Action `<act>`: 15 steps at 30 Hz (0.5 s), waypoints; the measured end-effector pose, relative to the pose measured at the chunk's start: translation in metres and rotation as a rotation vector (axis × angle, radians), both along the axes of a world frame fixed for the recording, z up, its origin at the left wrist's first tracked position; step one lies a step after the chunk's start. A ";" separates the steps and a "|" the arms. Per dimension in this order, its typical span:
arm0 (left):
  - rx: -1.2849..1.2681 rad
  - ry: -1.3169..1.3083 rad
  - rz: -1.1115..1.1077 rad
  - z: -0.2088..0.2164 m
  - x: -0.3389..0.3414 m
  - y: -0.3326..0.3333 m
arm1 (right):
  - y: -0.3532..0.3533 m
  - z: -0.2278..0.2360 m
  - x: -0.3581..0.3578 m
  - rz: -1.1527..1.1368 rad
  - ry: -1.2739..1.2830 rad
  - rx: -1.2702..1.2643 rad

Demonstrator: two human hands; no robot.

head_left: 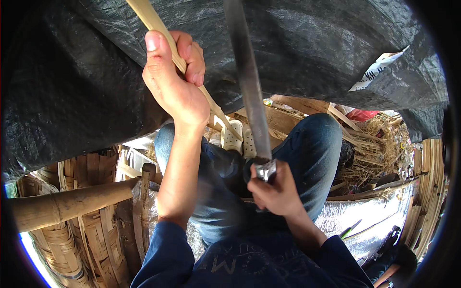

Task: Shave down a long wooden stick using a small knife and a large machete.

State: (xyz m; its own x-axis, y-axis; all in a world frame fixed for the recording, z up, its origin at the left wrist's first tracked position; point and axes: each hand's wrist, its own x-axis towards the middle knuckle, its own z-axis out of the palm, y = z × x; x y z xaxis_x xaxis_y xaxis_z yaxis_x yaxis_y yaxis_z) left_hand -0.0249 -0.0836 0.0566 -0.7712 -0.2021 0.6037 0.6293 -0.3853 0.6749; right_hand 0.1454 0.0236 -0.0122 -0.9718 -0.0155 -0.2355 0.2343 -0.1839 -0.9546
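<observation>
My left hand (175, 79) is closed around a pale bamboo strip (150, 18), raised in front of me. The strip slants from the top edge down toward my feet, and its lower end passes near my light clogs (232, 136). In my right hand (277, 189), held lower and close to my knees, is the handle of a long machete (249, 86). Its blade points up and away from me, to the right of the strip and apart from it. The handle is mostly hidden by my fingers.
Dark plastic sheeting (307, 43) hangs across the far side. Woven bamboo panels (62, 245) and a thick bamboo pole (72, 204) stand at the left. Straw and shavings (374, 151) lie on the ground at the right, near stacked bamboo strips (432, 182).
</observation>
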 end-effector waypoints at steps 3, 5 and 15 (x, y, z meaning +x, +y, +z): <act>-0.001 -0.017 -0.036 -0.006 0.003 0.002 | -0.026 -0.038 0.019 0.035 -0.101 0.305; 0.049 -0.036 0.066 -0.006 -0.005 -0.001 | -0.023 -0.070 0.032 0.012 -0.128 0.169; 0.006 0.082 -0.033 -0.006 0.000 0.010 | -0.001 -0.042 0.027 -0.051 -0.235 0.001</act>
